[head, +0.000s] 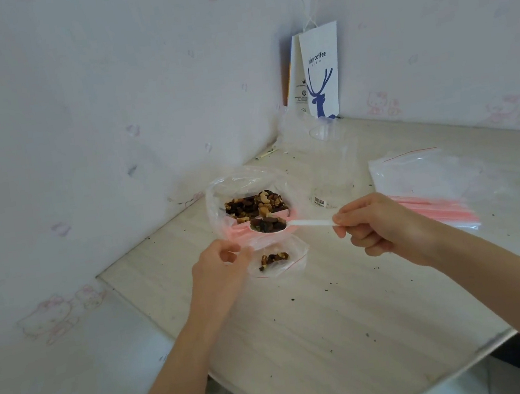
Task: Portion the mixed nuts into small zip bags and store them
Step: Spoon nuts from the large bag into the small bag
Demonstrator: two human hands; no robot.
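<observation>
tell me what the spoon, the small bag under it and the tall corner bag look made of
Spoon: white plastic, likely; thin, smooth, faintly translucent handle. Small zip bag: thin clear plastic film, glossy and creased; nuts show through. Tall corner bag: probably paper, matte white with blue print, crisp flat panels and a string handle.

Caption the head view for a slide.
Right hand holds a spoon of nuts over the small bag that the left hand grips.

Clear glossy plastic zip bag (278,260), white plastic spoon (308,222)
</observation>
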